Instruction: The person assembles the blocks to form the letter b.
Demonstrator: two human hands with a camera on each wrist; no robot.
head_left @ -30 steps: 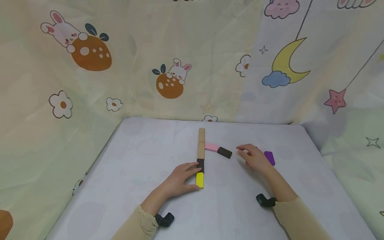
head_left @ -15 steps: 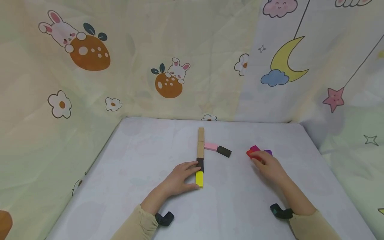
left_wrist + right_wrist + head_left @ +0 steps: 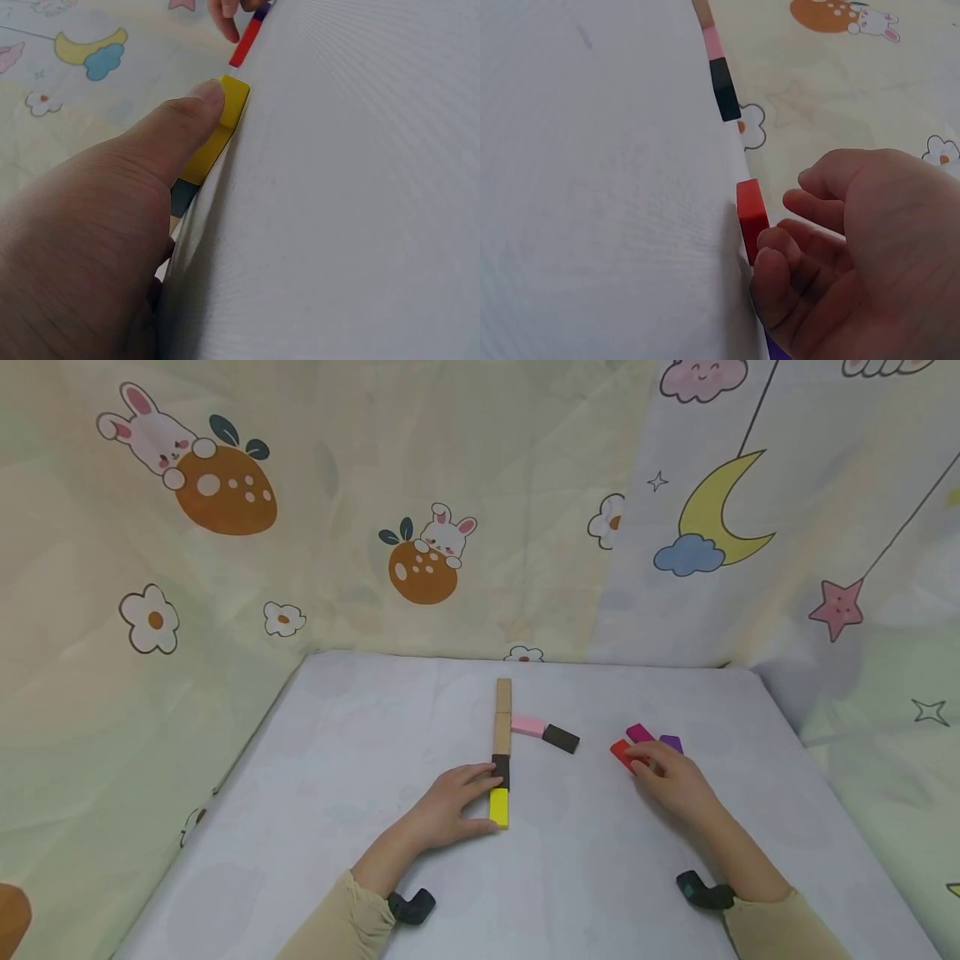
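In the head view a straight row runs away from me: two plain wooden blocks (image 3: 502, 714), a black block (image 3: 501, 772) and a yellow block (image 3: 498, 808). My left hand (image 3: 447, 810) rests against it from the left, fingertips on the black block, thumb along the yellow one, as the left wrist view shows. My right hand (image 3: 678, 777) has curled fingers at the red block (image 3: 621, 752), index finger and thumb at its near end. Beside it lie a magenta block (image 3: 639, 732) and a purple block (image 3: 672, 742), both partly hidden by the hand.
A pink block (image 3: 528, 726) touches the wooden row's right side, and a dark block (image 3: 561, 739) angles on from it. White cloth covers the table (image 3: 375, 718). Patterned fabric (image 3: 322, 510) rises behind and beside it.
My right hand has drawn back rightward from near the dark block to the coloured blocks. The red block has shifted slightly left, apart from the magenta one. My left hand stays put.
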